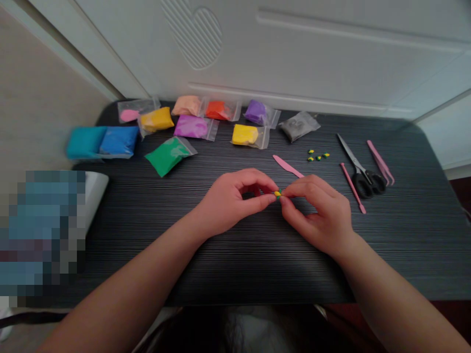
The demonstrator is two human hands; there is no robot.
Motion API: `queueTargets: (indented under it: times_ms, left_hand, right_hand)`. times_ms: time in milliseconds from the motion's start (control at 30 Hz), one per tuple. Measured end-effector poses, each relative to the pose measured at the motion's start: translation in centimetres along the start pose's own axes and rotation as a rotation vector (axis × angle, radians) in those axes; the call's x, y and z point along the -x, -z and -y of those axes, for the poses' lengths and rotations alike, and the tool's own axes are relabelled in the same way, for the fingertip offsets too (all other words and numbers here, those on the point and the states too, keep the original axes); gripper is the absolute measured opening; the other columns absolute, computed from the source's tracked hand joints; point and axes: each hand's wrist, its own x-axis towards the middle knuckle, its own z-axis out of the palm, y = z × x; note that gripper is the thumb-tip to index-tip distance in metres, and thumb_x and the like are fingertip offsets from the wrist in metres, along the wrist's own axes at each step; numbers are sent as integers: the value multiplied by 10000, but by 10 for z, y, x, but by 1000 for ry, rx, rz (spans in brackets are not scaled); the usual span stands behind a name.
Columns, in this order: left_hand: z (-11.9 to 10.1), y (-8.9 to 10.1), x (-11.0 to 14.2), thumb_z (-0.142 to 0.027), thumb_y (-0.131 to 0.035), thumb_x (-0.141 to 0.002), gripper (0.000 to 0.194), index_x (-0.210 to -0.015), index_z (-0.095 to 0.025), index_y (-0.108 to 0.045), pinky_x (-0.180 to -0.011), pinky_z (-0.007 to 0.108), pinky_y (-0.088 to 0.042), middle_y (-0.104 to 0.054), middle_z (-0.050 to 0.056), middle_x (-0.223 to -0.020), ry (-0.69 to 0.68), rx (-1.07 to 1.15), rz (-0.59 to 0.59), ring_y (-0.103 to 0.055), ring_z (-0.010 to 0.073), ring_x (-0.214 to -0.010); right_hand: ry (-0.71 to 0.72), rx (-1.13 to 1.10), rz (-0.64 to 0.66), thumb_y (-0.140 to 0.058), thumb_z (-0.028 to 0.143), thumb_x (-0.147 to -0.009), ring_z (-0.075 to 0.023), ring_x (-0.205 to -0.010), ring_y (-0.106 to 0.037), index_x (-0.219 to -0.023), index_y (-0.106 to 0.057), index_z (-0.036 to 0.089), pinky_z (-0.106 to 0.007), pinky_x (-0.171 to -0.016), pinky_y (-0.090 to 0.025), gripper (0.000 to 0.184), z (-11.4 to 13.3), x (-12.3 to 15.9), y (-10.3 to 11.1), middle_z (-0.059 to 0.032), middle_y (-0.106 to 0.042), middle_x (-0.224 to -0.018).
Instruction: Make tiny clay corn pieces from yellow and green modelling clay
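Note:
Between my two hands, over the middle of the dark table, is a tiny yellow and green clay piece point(277, 194). My left hand point(245, 198) pinches it from the left with thumb and forefinger. From the right, the thumb and forefinger of my right hand point(318, 213) are closed on its other side. Just behind my right hand lies a pink plastic clay knife point(288, 166), its near end hidden by the fingers. Several small yellow and green clay pieces point(318, 158) like the held one lie farther back on the right.
Black-handled scissors point(362, 171), a pink stick tool point(353, 189) and pink tweezers point(380, 162) lie at the right. Bags of coloured clay, including green point(167, 157), yellow point(245, 135) and grey point(299, 126), line the back. A white object point(96, 189) with a blurred-out area stands left.

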Motion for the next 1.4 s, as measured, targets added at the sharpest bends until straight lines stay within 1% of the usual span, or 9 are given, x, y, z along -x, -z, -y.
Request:
queueTargets:
  times_ms: [200,567,867,1400]
  left_hand:
    - [-1,0,0,-245,-572,-741,125,-824,-172,-630,-716,226,-429,-606,19,-862,-47,-76,-14,-556,131,-775]
    - [1,2,0,-215,-564,-748,106,-819,-172,-629,-714,220,-438,-609,8,-847,-120,-138,-27,-559,116,-778]
    - [2,-1,1,-194,-553,-758,82,-807,-168,-613,-702,216,-433,-604,2,-827,-197,-220,-70,-548,101,-757]
    - [3,-1,1,-189,-553,-755,87,-813,-166,-614,-668,223,-437,-604,9,-825,-202,-203,-92,-548,104,-741]
  right_hand:
    - [1,-1,4,-549,143,-717,-136,-730,-574,-799,-575,200,-314,-691,-494,103,0,0,0,-13,-616,-758]
    - [17,-10,21,-571,123,-703,-124,-730,-562,-792,-579,165,-294,-695,-482,99,0,-1,1,-22,-609,-753]
    - [1,-9,19,-572,125,-702,-130,-736,-563,-794,-577,162,-290,-693,-478,100,0,-1,1,-28,-609,-758]
    - [4,-11,-4,-580,139,-715,-122,-728,-562,-841,-583,173,-290,-686,-473,131,0,0,1,-15,-626,-768]
